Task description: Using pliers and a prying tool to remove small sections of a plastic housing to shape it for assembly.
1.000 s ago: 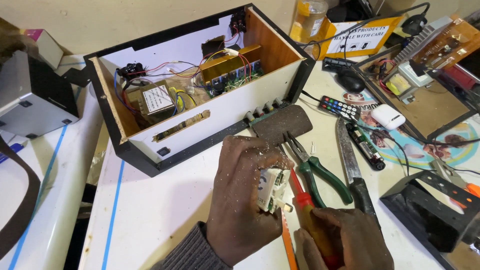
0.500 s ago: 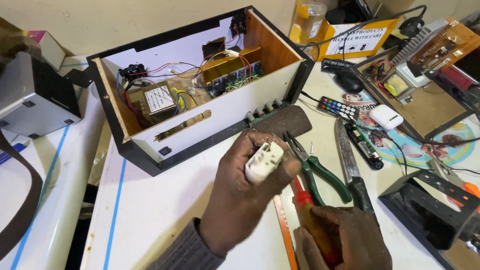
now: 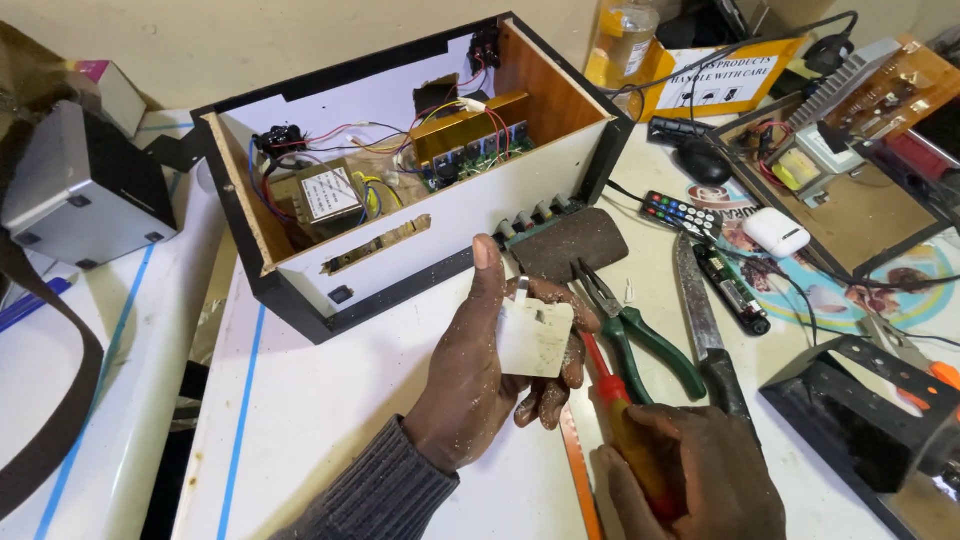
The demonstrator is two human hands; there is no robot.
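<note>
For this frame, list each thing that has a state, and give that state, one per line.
white plug: held up in the left hand, metal pin pointing up.
screwdriver: gripped in the right hand, shaft toward the plug.
amplifier box: open at the top, wiring and boards exposed.
green-handled pliers: lying on the table, not held.
knife: lying flat, untouched.
earbud case: closed.

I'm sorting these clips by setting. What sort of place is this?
Most likely an electronics repair bench. An opened amplifier case shows its transformer and wiring, green-handled pliers lie on the cluttered table, and the left hand holds a white plug beside a screwdriver.
</note>
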